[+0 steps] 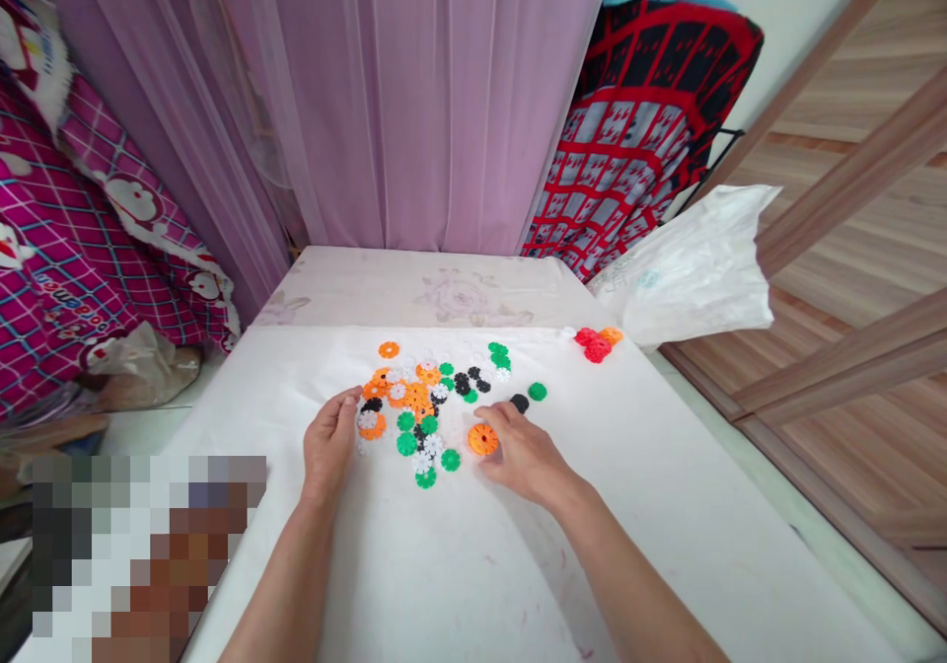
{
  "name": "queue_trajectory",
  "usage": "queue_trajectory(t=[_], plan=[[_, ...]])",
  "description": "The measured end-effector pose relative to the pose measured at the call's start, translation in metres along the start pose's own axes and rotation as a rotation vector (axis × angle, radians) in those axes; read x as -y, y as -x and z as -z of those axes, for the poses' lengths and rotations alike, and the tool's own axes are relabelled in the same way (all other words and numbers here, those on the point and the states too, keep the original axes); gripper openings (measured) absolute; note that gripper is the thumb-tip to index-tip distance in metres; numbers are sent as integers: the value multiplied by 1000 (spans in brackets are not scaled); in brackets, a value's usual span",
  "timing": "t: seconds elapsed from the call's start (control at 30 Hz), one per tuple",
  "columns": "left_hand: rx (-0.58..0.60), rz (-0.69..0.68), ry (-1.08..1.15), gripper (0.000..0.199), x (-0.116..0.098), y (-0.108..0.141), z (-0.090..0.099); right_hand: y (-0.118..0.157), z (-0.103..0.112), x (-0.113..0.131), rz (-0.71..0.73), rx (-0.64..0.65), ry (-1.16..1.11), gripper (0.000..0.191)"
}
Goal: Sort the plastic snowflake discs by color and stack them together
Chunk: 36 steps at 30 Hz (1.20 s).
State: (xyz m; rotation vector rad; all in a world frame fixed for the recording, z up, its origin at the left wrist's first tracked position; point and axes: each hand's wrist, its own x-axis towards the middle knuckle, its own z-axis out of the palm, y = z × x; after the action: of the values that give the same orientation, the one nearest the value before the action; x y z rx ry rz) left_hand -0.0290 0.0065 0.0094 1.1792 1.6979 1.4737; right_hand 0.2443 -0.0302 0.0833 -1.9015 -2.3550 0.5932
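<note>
Loose notched plastic discs in orange, green, black and white lie spread over the middle of the white tablecloth. My right hand [518, 446] has its thumb and fingers closed around an orange notched disc piece [483, 439], which looks thick, like several discs together. To the left, my left hand [332, 436] rests at the edge of the pile, beside an orange disc [372, 426] and a white one. Its fingers are drawn together, and whatever they may hold is hidden. A green disc [451, 460] lies between my hands, and a black piece [520, 404] sits behind my right fingers.
A red and orange cluster of discs [598, 344] lies near the table's right edge, by a white plastic bag [688, 268]. The white tablecloth [429, 564] covers the table. Purple curtains [414, 101] hang behind, and wooden doors [850, 249] stand at right.
</note>
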Motion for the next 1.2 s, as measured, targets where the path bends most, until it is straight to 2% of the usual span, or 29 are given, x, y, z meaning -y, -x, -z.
queue_trajectory(t=[0.2, 0.3, 0.4, 0.57, 0.7, 0.83, 0.93, 1.03, 1.2], plan=[[-6, 2, 1, 40, -1, -1, 0, -16, -8, 19, -21, 59, 236, 28], [-4, 7, -3, 40, -2, -1, 0, -16, -6, 17, -11, 107, 273, 28], [-11, 22, -7, 40, -4, -1, 1, -3, -3, 0, -38, 136, 276, 28], [2, 45, -16, 43, -3, -2, 3, 21, 6, -59, -171, 61, 244, 23], [23, 57, -53, 44, 1, -5, 5, 20, 25, -120, -272, 13, 248, 21], [7, 65, -133, 43, 0, -6, 7, 3, 48, -181, -418, -37, 284, 26], [-12, 50, -199, 41, -5, -4, 8, -16, 63, -217, -492, -69, 291, 28], [-21, 46, -268, 41, -12, -4, 9, -39, 74, -241, -530, -109, 276, 29], [-2, 49, -368, 40, -20, -4, 10, -70, 80, -268, -567, -175, 210, 31]])
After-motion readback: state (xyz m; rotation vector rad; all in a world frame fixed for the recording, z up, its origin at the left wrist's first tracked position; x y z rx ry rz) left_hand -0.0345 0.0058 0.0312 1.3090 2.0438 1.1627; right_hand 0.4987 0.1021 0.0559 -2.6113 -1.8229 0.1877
